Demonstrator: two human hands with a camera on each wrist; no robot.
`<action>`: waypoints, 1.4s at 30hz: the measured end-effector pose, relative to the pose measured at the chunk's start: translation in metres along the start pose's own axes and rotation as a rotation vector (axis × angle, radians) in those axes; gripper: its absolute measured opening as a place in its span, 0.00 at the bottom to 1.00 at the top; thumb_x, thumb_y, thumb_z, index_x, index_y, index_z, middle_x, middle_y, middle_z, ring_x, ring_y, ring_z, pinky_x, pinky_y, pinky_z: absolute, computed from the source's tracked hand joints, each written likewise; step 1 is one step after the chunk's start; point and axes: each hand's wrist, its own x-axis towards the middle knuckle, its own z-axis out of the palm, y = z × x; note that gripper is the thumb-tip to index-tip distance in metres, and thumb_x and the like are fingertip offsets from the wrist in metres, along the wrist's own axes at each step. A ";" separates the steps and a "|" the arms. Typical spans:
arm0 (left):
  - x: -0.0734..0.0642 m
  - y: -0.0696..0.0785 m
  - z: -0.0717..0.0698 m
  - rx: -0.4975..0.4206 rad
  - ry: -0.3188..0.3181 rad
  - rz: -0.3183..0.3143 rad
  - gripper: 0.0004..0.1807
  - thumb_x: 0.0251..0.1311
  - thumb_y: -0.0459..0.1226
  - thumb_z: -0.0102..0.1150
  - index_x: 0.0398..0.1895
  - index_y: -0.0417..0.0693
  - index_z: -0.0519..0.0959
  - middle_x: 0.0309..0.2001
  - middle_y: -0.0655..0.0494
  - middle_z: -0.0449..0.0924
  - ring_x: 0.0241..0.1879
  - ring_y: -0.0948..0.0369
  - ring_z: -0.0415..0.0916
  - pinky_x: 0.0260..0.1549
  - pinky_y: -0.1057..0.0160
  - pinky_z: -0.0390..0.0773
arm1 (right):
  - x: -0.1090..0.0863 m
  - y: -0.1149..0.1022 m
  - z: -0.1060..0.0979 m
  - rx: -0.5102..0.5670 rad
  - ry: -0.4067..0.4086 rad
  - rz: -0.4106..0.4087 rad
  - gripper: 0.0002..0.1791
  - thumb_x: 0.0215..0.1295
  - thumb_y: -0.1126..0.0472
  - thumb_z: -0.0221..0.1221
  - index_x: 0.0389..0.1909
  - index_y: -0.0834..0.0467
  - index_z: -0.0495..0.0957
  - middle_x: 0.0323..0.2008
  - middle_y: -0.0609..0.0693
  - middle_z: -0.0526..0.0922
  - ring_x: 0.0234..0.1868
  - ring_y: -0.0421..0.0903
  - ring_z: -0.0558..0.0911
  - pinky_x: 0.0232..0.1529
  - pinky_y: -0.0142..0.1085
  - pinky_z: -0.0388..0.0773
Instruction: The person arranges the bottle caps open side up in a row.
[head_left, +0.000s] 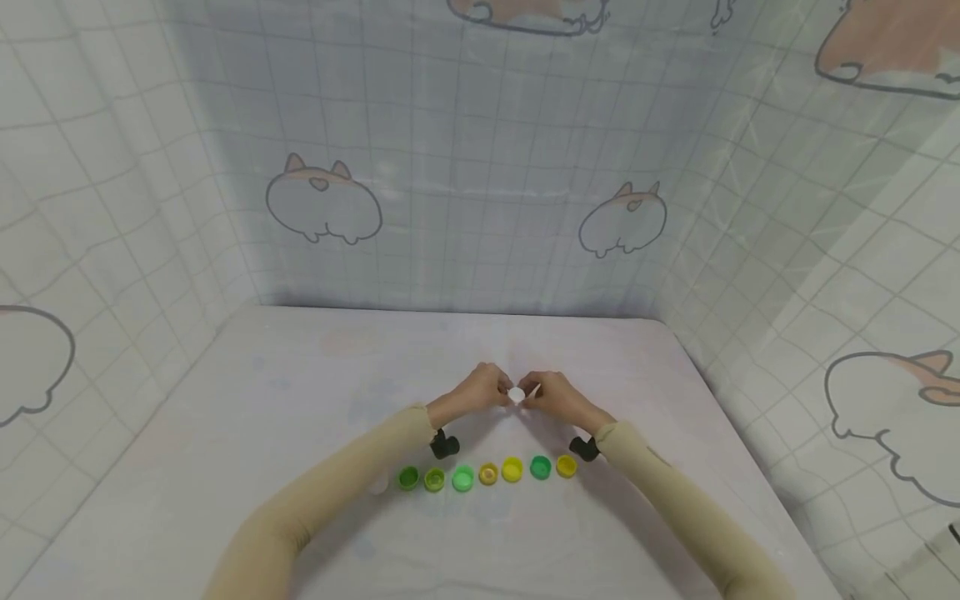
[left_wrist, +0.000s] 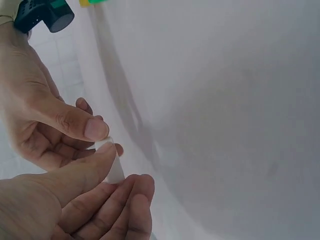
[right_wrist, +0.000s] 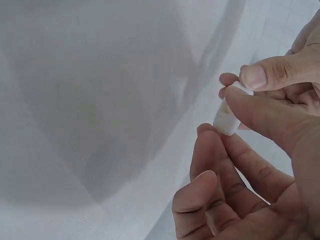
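Observation:
Both hands meet above the far middle of the table around one small white bottle cap [head_left: 516,395]. My left hand [head_left: 482,388] pinches it from the left between thumb and fingertips. From the right, my right hand [head_left: 557,396] pinches the same cap. In the left wrist view the cap [left_wrist: 115,172] shows its pale side wall between the two thumbs. A faint yellowish mark is on the cap [right_wrist: 226,119] in the right wrist view, where fingertips cover much of its edge.
Nearer the body, several caps lie in a row: dark green [head_left: 408,477], olive [head_left: 434,479], light green [head_left: 462,478], amber [head_left: 488,474], yellow [head_left: 512,469] and teal green [head_left: 541,467] among them. A white cap [head_left: 378,482] is by the left sleeve. Patterned curtains enclose the table.

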 end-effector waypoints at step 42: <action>-0.027 0.011 -0.003 -0.062 0.089 0.057 0.19 0.56 0.29 0.65 0.52 0.36 0.80 0.31 0.49 0.86 0.28 0.65 0.79 0.27 0.71 0.76 | -0.017 -0.002 -0.005 0.162 0.088 -0.114 0.12 0.71 0.57 0.55 0.49 0.55 0.80 0.31 0.52 0.87 0.31 0.54 0.83 0.30 0.34 0.78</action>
